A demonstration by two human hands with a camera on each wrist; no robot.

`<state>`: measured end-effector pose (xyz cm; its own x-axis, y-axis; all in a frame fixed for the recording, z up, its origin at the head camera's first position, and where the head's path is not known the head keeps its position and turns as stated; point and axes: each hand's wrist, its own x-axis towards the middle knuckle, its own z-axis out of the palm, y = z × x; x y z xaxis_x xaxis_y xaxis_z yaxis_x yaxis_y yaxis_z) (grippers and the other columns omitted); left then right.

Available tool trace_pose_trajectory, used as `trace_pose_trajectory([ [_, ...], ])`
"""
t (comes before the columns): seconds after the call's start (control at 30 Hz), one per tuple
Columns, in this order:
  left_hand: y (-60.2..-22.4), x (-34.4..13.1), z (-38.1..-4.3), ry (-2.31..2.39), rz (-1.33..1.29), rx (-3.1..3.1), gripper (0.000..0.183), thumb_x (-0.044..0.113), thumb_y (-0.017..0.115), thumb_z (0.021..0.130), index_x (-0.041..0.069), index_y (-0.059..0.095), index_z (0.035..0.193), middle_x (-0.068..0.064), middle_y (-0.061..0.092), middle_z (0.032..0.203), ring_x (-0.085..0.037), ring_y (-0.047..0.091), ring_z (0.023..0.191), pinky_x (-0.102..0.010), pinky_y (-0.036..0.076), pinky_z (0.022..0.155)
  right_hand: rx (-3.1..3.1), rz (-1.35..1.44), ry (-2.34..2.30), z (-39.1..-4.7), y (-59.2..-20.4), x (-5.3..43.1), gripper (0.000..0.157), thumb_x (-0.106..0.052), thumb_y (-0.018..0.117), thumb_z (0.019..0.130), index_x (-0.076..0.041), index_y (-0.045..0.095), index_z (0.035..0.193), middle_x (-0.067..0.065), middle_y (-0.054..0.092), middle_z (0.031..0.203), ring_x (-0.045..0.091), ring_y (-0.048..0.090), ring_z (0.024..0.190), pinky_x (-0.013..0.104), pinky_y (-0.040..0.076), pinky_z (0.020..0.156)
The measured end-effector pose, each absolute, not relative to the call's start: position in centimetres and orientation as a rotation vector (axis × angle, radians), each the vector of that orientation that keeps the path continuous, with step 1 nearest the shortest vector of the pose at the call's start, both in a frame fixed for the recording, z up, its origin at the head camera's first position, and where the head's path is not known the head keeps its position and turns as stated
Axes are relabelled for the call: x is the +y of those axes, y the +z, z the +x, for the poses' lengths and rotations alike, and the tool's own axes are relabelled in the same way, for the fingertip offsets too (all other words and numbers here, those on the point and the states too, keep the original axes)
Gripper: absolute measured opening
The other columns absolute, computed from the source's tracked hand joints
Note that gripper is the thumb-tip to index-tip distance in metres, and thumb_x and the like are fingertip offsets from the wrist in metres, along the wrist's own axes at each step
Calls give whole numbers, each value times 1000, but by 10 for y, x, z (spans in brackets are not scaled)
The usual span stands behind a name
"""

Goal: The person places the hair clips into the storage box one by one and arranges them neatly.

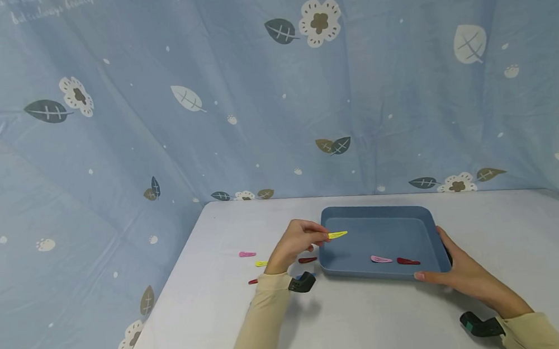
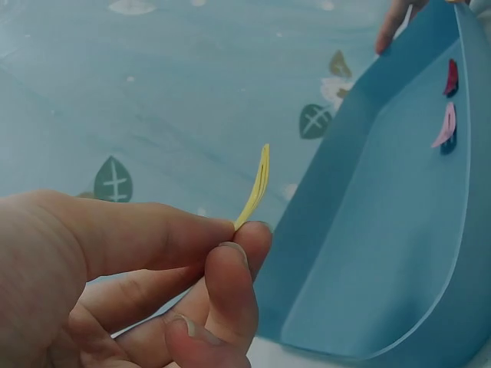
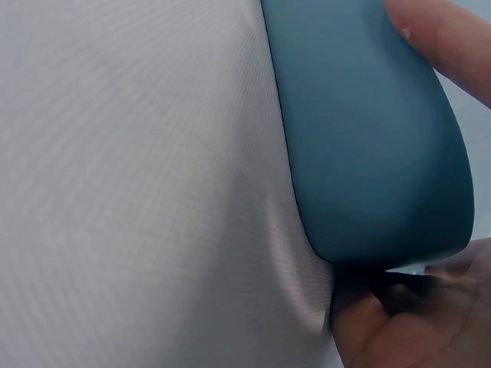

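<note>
My left hand (image 1: 296, 244) pinches a yellow hair clip (image 1: 338, 234) by one end, between thumb and fingertips. The clip's free tip points right, over the left part of a blue tray (image 1: 362, 245). In the left wrist view the same yellow clip (image 2: 256, 188) stands up from the fingertips, beside the tray wall. Inside the tray lie a pink hair clip (image 1: 381, 259) and a dark red hair clip (image 1: 408, 261), near its front side. My right hand (image 1: 463, 272) grips the tray's near right corner, thumb at the front rim and fingers along the right side.
On the white table (image 1: 374, 322), left of the tray, lie another pink clip (image 1: 247, 254), a yellow clip (image 1: 260, 264) and a dark red clip (image 1: 307, 260). A red clip (image 1: 253, 282) is partly hidden by the left forearm. A patterned blue curtain (image 1: 253, 115) hangs behind the table.
</note>
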<state>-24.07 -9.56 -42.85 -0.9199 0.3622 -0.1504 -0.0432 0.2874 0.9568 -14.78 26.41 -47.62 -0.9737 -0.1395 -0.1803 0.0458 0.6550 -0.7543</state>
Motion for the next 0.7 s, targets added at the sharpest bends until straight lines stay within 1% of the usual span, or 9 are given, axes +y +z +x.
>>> trace_pose_trajectory([
  [0.17, -428, -90, -240, 1632, 295, 2222, 12, 15, 69, 88, 9, 75, 96, -6, 75, 90, -44, 63, 97, -26, 45, 59, 2654, -85, -1226, -148, -476, 264, 124, -47, 74, 81, -21, -25, 150, 34, -6, 157, 63, 9, 137, 76, 29, 92],
  [0.37, -430, -84, -242, 1583, 296, 2229, 10, 14, 70, 87, 10, 76, 94, -4, 75, 87, -44, 63, 94, -27, 45, 56, 2650, -85, -1235, -148, -476, 264, 124, -46, 74, 81, -20, -25, 151, 34, -6, 157, 62, 9, 137, 77, 28, 93],
  [0.57, -435, -78, -243, 1514, 314, 2270, 7, 13, 71, 86, 10, 76, 91, -3, 74, 82, -37, 66, 86, -29, 47, 55, 2654, -77, -1220, -147, -474, 264, 124, -48, 74, 81, -20, -25, 150, 34, -6, 157, 62, 9, 137, 77, 27, 93],
  [0.7, -435, -73, -243, 1487, 310, 2288, 7, 13, 72, 86, 9, 76, 90, -3, 74, 81, -32, 69, 82, -28, 49, 55, 2654, -72, -1207, -147, -474, 264, 124, -48, 74, 80, -21, -25, 150, 34, -4, 156, 63, 10, 136, 77, 29, 92],
])
